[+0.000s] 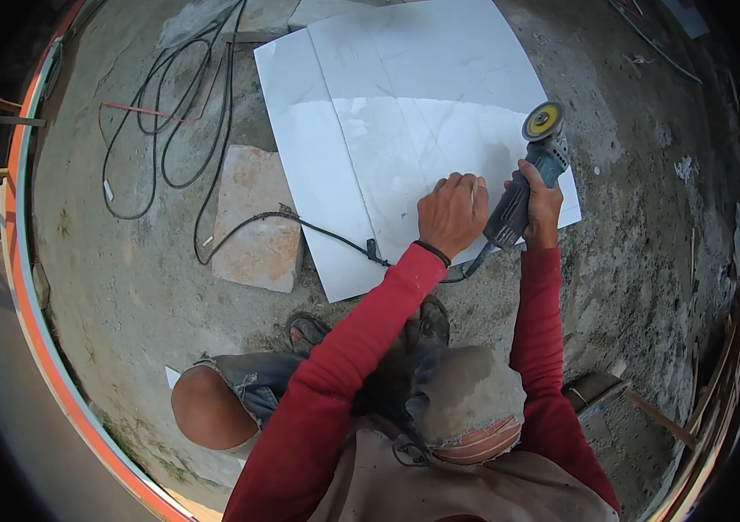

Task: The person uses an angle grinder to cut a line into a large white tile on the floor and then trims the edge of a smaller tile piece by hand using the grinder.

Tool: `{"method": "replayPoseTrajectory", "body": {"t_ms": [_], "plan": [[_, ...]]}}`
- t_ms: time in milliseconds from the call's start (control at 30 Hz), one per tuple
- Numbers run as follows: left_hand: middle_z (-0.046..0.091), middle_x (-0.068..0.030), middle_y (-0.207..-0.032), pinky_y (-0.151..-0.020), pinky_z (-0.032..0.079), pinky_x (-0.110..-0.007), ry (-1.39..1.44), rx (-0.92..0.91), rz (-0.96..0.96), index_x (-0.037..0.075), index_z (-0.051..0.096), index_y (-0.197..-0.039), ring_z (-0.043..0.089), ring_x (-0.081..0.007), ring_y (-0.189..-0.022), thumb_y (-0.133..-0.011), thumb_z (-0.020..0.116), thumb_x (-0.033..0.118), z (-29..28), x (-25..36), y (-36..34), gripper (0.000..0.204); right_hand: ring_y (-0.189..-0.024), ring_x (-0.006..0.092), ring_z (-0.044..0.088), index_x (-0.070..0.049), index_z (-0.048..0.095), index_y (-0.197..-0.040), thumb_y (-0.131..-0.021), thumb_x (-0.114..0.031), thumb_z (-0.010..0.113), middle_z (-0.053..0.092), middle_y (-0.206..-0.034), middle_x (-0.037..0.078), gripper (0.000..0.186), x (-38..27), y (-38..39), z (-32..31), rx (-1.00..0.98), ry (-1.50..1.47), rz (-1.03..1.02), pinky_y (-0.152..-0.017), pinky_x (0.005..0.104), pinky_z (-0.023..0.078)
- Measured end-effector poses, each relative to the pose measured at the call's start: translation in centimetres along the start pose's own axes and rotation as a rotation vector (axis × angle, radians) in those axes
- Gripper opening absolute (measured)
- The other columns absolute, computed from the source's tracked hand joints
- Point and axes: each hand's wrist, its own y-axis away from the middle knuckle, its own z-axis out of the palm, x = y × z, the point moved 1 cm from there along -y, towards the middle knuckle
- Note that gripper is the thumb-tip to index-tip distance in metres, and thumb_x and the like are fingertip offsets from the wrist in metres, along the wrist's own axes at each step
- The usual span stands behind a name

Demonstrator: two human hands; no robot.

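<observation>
My right hand [542,207] is wrapped round the body of an angle grinder [509,211]. It has a blue-grey housing and a yellow-centred disc [543,120] that points away from me, over the right edge of a large white sheet [370,130]. Close to the grinder's left side, my left hand [453,213] is over the sheet with its fingers curled in. Its palm side is hidden, so I cannot see whether anything is inside. From the grinder's rear a black power cord [326,230] runs left across the sheet, with a small black piece [373,251] attached to it.
Beside the sheet's left edge lies a pale stone slab [253,217], crossed by the cord. Loops of dark cable [161,130] spread over the rough concrete ground at upper left. Wooden strips [661,419] lie at lower right. An orange-and-white edge [26,278] curves along the left.
</observation>
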Motion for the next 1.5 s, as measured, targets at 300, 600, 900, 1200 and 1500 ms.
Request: {"method": "replayPoseTrajectory", "body": {"t_ms": [300, 600, 900, 1200, 1500], "plan": [[0.022, -0.0115, -0.171, -0.127, 0.013, -0.056, -0.686, 0.165, -0.008, 0.019, 0.03, -0.163, 0.017, -0.0323, -0.158, -0.105, 0.045, 0.037, -2.5, -14.4, -11.4, 0.063, -0.077, 0.0171, 0.069, 0.005, 0.059, -0.115, -0.084, -0.016, 0.079, 0.07, -0.094, 0.011, 0.042, -0.7, -0.4, 0.3, -0.384, 0.503, 0.161, -0.07, 0.0322, 0.058], [0.019, -0.0102, -0.173, -0.127, 0.01, -0.056, -0.679, 0.04, -0.084, 0.02, 0.027, -0.165, 0.013, -0.0327, -0.159, -0.104, 0.044, 0.031, -3.3, -13.0, -11.4, 0.064, -0.098, 0.0221, 0.067, 0.007, 0.055, -0.121, -0.078, -0.018, 0.083, 0.07, -0.109, 0.016, 0.057, 0.7, 1.6, 2.0, -0.486, 0.628, 0.135, -0.091, 0.0368, 0.054], [0.02, -0.0094, -0.172, -0.127, 0.011, -0.057, -0.644, 0.035, -0.1, 0.021, 0.029, -0.164, 0.015, -0.0323, -0.159, -0.102, 0.045, 0.029, -3.3, -13.3, -11.4, 0.064, -0.101, 0.0225, 0.067, 0.007, 0.051, -0.13, -0.077, -0.017, 0.083, 0.07, -0.112, 0.017, 0.066, 2.6, 0.9, 2.3, -0.559, 0.615, 0.12, -0.093, 0.037, 0.053], [0.022, -0.0098, -0.172, -0.127, 0.012, -0.058, -0.637, 0.035, -0.094, 0.021, 0.031, -0.163, 0.016, -0.0327, -0.159, -0.101, 0.047, 0.029, -3.4, -13.2, -11.5, 0.065, -0.093, 0.0247, 0.069, 0.006, 0.052, -0.121, -0.076, -0.018, 0.083, 0.071, -0.103, 0.019, 0.059, 2.3, 1.4, 2.5, -0.576, 0.689, 0.091, -0.087, 0.0386, 0.055], [0.023, -0.0094, -0.171, -0.127, 0.011, -0.057, -0.622, 0.05, -0.098, 0.021, 0.033, -0.163, 0.017, -0.0317, -0.159, -0.102, 0.046, 0.028, -3.4, -13.2, -11.4, 0.063, -0.091, 0.0255, 0.07, 0.006, 0.053, -0.119, -0.076, -0.019, 0.083, 0.072, -0.102, 0.019, 0.057, 2.1, 1.7, 2.4, -0.554, 0.722, 0.122, -0.085, 0.0382, 0.055]]}}
